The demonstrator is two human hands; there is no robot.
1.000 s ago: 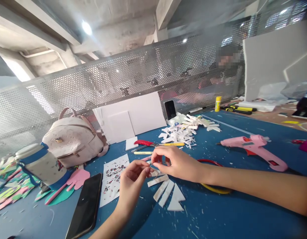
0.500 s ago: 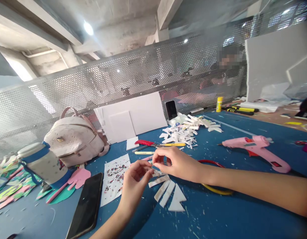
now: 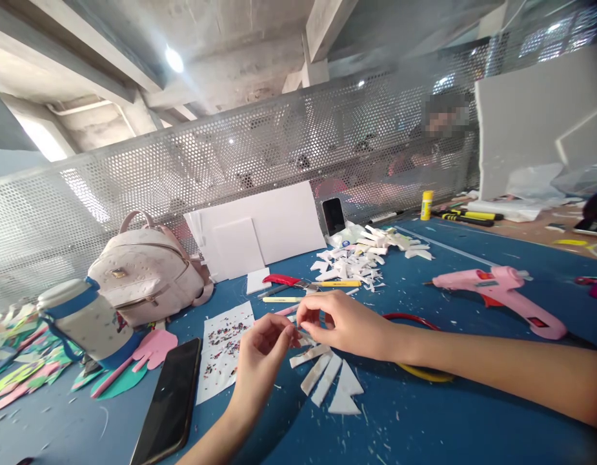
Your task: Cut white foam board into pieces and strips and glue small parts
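Note:
My left hand (image 3: 262, 352) and my right hand (image 3: 344, 323) meet above the blue table (image 3: 424, 413), fingertips pinched together on a small white piece too small to make out. Just below them lie white foam strips and a triangle (image 3: 327, 381). A pile of white foam offcuts (image 3: 361, 258) sits farther back.
A pink glue gun (image 3: 501, 294) lies to the right, its red and yellow cord (image 3: 419, 371) under my right forearm. A black phone (image 3: 167, 400), speckled paper (image 3: 223, 349), bottle (image 3: 82, 320) and pink backpack (image 3: 146, 271) are at left. White boards (image 3: 259, 229) lean on the mesh fence; a person sits behind it.
Both hands stay pinched together in the same place; the view has shifted slightly.

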